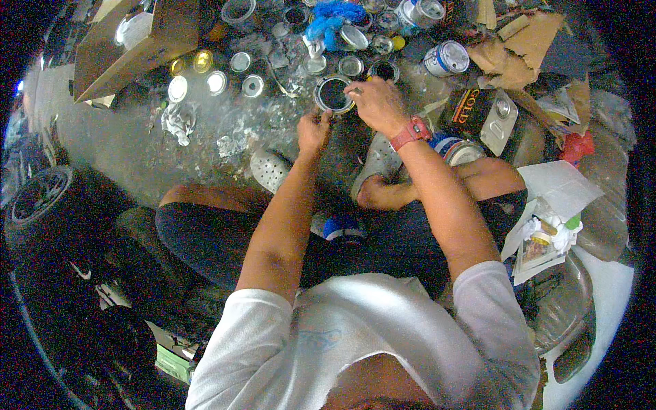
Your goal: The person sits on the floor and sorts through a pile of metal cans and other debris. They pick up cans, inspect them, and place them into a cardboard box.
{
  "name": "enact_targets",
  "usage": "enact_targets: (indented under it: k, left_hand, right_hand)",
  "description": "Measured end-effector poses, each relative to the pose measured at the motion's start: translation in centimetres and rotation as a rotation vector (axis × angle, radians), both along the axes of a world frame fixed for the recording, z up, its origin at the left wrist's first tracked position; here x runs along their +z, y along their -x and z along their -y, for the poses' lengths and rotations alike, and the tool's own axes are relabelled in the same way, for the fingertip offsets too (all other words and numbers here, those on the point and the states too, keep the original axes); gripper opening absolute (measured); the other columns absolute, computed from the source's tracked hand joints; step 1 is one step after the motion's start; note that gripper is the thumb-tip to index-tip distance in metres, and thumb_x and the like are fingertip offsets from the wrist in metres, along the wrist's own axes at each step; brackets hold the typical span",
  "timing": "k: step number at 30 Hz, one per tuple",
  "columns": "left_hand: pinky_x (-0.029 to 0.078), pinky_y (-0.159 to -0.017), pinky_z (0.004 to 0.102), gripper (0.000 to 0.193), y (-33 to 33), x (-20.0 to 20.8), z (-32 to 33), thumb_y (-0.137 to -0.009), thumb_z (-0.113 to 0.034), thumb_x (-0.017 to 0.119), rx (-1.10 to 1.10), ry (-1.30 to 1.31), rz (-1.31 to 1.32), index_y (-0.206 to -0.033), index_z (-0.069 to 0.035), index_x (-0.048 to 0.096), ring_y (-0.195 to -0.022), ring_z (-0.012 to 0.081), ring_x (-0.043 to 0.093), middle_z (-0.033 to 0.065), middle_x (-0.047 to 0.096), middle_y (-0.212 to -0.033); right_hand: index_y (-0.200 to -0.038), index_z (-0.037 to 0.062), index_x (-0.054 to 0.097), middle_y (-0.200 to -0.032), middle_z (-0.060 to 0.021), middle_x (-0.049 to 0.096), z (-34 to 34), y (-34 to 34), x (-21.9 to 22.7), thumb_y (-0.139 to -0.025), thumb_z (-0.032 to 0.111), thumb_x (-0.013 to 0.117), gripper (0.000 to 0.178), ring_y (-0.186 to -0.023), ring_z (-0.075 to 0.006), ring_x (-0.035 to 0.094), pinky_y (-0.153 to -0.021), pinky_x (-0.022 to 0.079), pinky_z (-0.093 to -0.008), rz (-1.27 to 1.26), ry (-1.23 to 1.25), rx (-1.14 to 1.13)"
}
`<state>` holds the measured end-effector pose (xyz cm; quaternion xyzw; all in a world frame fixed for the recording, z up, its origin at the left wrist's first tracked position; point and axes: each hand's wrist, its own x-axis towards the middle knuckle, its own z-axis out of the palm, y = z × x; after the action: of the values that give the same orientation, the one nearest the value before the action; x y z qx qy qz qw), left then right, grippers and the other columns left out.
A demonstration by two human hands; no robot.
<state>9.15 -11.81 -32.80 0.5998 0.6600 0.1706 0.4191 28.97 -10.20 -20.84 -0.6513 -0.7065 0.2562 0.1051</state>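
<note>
An open round can (333, 111) with a metal rim and dark inside stands on the floor ahead of me. My left hand (314, 132) is closed, its thumb and fingertips at the can's near rim. Bent over the can's right side, my right hand (378, 106) has its fingers pressed together; whatever they pinch is hidden or too small to name. A red watch (411, 132) is on my right wrist. Just beyond that hand sits another open tin with dark contents (384, 70), and a small round tin (350, 66) stands beside it.
Several round lids (253, 86) lie to the left, near a crumpled white wad (179, 123) and a cardboard box (137, 58). Blue cloth (331, 24) lies among tins at the back. At right are a blue-and-white can (446, 59), torn cardboard (526, 48) and a rectangular metal tin (499, 123).
</note>
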Motion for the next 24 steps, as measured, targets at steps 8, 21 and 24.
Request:
enact_targets:
  k: [8,21,24]
  left_hand:
    - [0.057,-0.075,0.0426,0.044,-0.2,1.3,-0.3,-0.097,-0.037,0.070,0.021,0.115,-0.038,-0.131,-0.010,0.071,-0.075,0.0289,0.076,0.0171,0.077,-0.081]
    - [0.056,-0.077,0.0404,0.041,-0.7,1.6,0.1,-0.097,-0.039,0.069,0.054,0.078,0.148,-0.110,-0.001,0.075,-0.077,0.0263,0.075,0.0195,0.076,-0.084]
    - [0.055,-0.079,0.0426,0.041,0.1,-0.8,0.8,-0.097,-0.041,0.069,0.225,0.167,0.200,-0.108,-0.002,0.076,-0.079,0.0299,0.075,0.0183,0.077,-0.087]
  right_hand:
    - [-0.113,0.0257,0.078,-0.101,-0.0158,0.074,-1.1,0.3,-0.6,-0.100,0.027,0.059,0.023,-0.097,-0.0347,0.066,-0.086,0.051,-0.0511,0.110,0.159,0.018]
    - [-0.111,0.0203,0.078,-0.102,-0.0063,0.075,-0.4,0.8,-1.7,-0.099,0.026,0.059,0.024,-0.098,-0.0318,0.065,-0.087,0.048,-0.0495,-0.003,-0.160,0.060]
    - [-0.112,0.0201,0.078,-0.102,-0.0078,0.075,-0.8,1.7,-1.0,-0.098,0.025,0.059,0.024,-0.098,-0.0322,0.065,-0.089,0.048,-0.0501,-0.004,-0.067,0.119]
